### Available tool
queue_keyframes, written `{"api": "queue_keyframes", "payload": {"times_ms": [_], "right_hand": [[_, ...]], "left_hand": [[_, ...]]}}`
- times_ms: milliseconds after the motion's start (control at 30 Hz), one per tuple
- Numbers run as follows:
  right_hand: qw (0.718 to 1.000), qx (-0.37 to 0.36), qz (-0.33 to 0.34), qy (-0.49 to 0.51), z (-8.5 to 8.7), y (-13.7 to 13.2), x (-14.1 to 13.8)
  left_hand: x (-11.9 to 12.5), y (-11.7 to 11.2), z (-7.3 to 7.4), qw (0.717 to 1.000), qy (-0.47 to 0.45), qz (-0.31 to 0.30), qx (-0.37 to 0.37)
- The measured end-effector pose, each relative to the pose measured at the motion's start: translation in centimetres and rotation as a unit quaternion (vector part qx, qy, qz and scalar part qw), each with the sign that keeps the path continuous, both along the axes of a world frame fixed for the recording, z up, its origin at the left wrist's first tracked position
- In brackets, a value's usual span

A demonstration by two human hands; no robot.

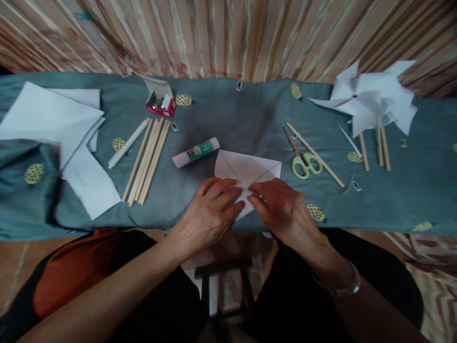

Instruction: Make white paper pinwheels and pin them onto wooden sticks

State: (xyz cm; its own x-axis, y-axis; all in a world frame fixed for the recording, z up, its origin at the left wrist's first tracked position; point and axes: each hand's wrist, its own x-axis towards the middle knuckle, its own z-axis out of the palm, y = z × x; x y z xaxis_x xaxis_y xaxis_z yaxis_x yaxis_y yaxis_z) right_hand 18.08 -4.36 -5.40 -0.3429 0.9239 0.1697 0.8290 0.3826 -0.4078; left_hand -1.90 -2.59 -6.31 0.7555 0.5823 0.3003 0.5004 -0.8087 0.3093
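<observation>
A square of white paper (pixel 250 164) lies at the table's front edge, dark diagonal lines running from its far corners toward the middle. My left hand (pixel 214 207) rests over its left part, fingers stretched and slightly spread, pressing it down. On the other side, my right hand (pixel 278 205) has thumb and fingertips pinched together on the paper near its centre. The fingers cover much of the near half. Just beyond the paper, to the left, lies a glue stick (pixel 196 152) with a green label. Scissors (pixel 303 162) with light green handles lie to the right.
Wooden sticks (pixel 146 162) and a white candle-like stick (pixel 128 143) lie left, below an open red box (pixel 160 102) of small metal pieces. White sheets (pixel 50 114) pile up far left. Paper pinwheels (pixel 374 95) lie far right; a single stick (pixel 314 155) lies beside the scissors.
</observation>
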Motion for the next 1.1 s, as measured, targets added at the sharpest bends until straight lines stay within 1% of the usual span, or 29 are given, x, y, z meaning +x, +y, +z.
{"api": "queue_keyframes", "payload": {"times_ms": [433, 667, 767, 933, 1100], "right_hand": [[0.997, 0.065, 0.018, -0.027, 0.1, 0.0, -0.4], [0.995, 0.052, 0.023, -0.077, -0.2, -0.4, -0.6], [0.995, 0.046, 0.017, -0.081, -0.4, -0.6, -0.9], [0.995, 0.072, 0.006, -0.074, -0.9, -0.9, -1.7], [0.995, 0.068, 0.025, -0.064, -1.3, -0.7, -2.1]], "left_hand": [[0.1, 0.0, 0.2, 1.0, 0.011, 0.003, -0.006], [0.1, 0.0, 0.3, 1.0, 0.014, 0.005, -0.016], [0.2, 0.0, 0.3, 1.0, 0.017, 0.006, -0.025], [0.3, -0.1, 0.3, 1.0, -0.01, 0.012, -0.025], [0.1, -0.2, 1.0, 0.999, -0.045, 0.024, -0.01]]}}
